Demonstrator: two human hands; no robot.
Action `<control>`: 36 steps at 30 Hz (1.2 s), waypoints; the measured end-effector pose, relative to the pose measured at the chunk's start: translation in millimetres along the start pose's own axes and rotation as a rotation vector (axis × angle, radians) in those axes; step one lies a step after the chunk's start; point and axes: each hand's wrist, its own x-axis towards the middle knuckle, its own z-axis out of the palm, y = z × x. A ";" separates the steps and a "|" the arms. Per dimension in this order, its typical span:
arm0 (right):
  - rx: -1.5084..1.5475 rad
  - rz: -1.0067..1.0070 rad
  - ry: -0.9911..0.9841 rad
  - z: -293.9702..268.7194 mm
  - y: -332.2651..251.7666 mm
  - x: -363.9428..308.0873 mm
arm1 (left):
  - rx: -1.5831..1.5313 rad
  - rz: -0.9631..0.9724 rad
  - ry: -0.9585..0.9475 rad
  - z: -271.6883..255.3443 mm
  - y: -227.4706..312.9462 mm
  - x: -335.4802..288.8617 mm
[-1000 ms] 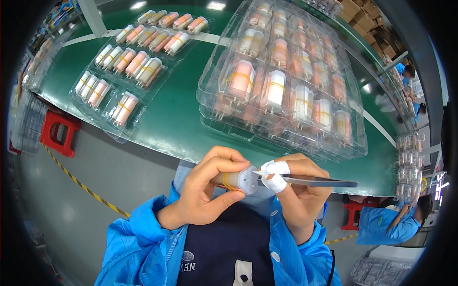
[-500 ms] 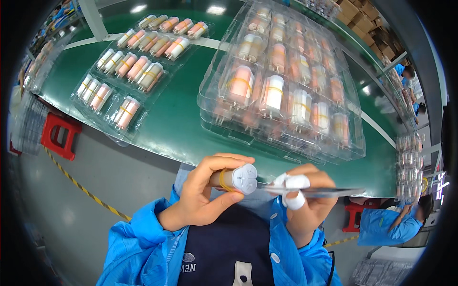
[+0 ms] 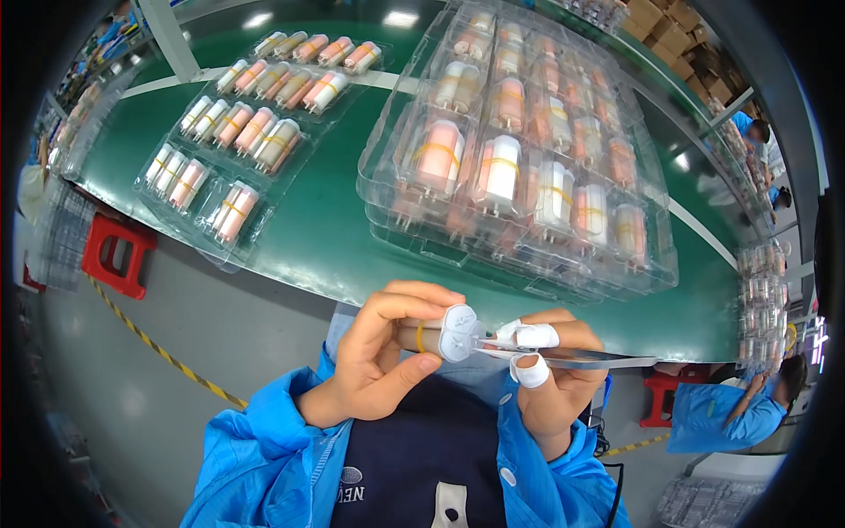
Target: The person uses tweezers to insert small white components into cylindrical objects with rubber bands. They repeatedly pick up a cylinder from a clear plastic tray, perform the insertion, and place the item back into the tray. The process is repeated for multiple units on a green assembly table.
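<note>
- Left hand (image 3: 378, 365) wraps a small cream cylinder with yellow band and white plastic end cap (image 3: 444, 334), held just below the green worktop (image 3: 326, 238) edge.
- Cylinder's long axis runs 9-to-3; cap end faces 3 o'clock.
- Right hand (image 3: 550, 378), fingertips taped white, pinches slim metal tweezers (image 3: 563, 355); tips at the cap, handle trailing to 3 o'clock.
- Hands nearly touching; left carries the piece.
- Clear blister trays of like cylinders (image 3: 519, 167) at 12 o'clock.

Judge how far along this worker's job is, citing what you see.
Done, it seems: the flat tray on the green table holds rows of tubes, with a few slots open. In hand: the left hand grips one tube while the right hand puts tweezers to its end. Left: the stacked trays, apparently.
</note>
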 end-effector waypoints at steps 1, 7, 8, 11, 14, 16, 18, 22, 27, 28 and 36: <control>-0.004 -0.010 -0.002 -0.4 0.0 -0.2 | -0.006 -0.002 0.020 2.6 -0.8 -0.8; 0.004 -0.049 -0.010 -1.1 0.8 -0.6 | 0.061 -0.033 -0.047 -0.4 -3.7 -0.1; -0.008 -0.056 -0.025 -3.2 1.6 -1.0 | 0.066 -0.056 -0.061 -0.2 -2.6 0.3; -0.013 -0.057 -0.029 -2.5 2.5 -2.0 | 0.025 -0.027 -0.028 2.8 -7.2 -1.4; 0.000 -0.032 -0.007 -0.9 0.0 -2.2 | 0.158 0.058 -0.109 -4.0 -10.4 0.6; 0.001 -0.029 0.006 -0.3 0.0 -2.1 | 0.129 0.061 -0.045 -0.2 -13.2 -2.4; -0.008 -0.046 0.013 0.4 2.3 -1.9 | 0.134 0.074 -0.002 2.1 -15.0 -4.1; -0.035 -0.059 0.004 -1.0 5.7 -1.6 | 0.213 0.132 -0.010 0.0 -16.3 -1.4; -0.031 -0.052 0.008 -0.1 6.6 -2.0 | 0.253 0.178 -0.027 -2.2 -19.0 -0.6; -0.035 -0.049 0.009 -0.3 6.6 -1.9 | 0.264 0.184 -0.031 -2.5 -18.8 0.1; -0.109 -0.108 0.073 0.9 10.5 -2.1 | 0.362 0.094 -0.016 1.2 -14.1 -1.5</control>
